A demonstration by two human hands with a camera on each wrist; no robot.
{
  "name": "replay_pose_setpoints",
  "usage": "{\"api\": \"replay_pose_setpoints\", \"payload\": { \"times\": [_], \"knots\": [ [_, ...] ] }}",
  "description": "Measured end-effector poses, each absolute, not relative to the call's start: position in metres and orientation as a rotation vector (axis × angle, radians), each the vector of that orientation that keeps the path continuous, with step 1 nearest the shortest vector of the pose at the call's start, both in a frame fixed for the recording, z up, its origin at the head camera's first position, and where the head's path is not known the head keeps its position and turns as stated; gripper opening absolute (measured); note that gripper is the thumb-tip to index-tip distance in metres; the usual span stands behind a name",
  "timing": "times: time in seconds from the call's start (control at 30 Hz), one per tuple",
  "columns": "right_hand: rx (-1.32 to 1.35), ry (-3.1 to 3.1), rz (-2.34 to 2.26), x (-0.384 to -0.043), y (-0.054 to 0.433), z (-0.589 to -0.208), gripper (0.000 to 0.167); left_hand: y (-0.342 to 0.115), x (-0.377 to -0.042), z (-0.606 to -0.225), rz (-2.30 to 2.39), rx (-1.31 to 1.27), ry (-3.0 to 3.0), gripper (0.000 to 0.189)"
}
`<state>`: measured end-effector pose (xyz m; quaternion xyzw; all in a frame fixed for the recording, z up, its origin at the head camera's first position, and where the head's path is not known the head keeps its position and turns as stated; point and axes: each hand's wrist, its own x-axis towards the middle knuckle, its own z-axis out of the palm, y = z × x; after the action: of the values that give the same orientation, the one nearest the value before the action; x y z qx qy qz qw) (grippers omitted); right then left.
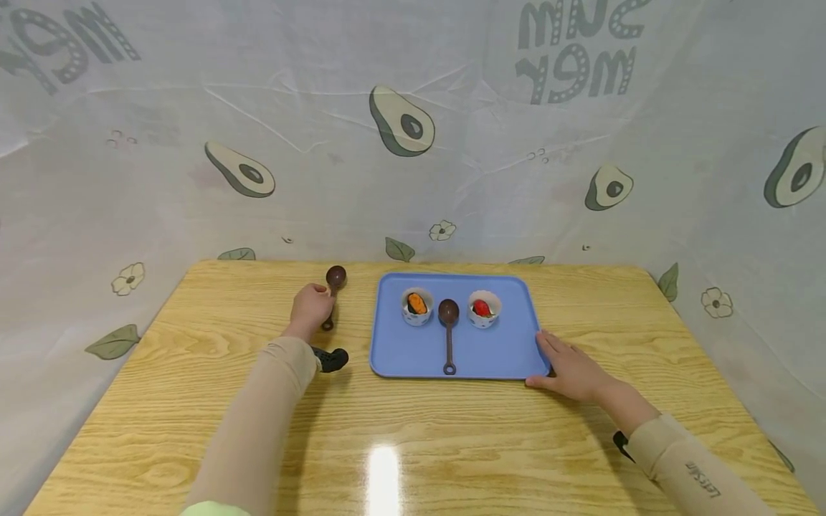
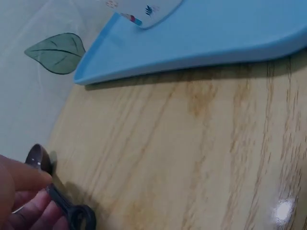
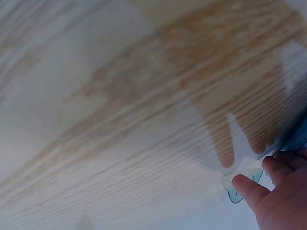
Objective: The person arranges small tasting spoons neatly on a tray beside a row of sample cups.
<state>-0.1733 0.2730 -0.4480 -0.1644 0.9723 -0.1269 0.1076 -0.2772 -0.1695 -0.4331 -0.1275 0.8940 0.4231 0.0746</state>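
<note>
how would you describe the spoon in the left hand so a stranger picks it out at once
On the wooden table, find the blue tray and look left of it to the left hand. It pinches a dark brown spoon, round bowl towards the avocado-print cloth, handle ending in a ring. Unlike the similar spoon lying on the tray, this one is off it, in hand.

Glossy wood-grain table (image 1: 452, 444), smooth plastic tray (image 1: 400, 351).
</note>
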Motion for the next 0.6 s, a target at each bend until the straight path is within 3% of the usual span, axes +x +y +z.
{"api": "replay_pose_setpoints", "payload": {
  "times": [0.6],
  "knots": [
    [-0.488, 2.865, -0.364, -0.175, 0.275, -0.45, 0.094, -0.173, -0.281, -0.446, 1.619, -0.421, 2.465, 0.042]
  ]
}}
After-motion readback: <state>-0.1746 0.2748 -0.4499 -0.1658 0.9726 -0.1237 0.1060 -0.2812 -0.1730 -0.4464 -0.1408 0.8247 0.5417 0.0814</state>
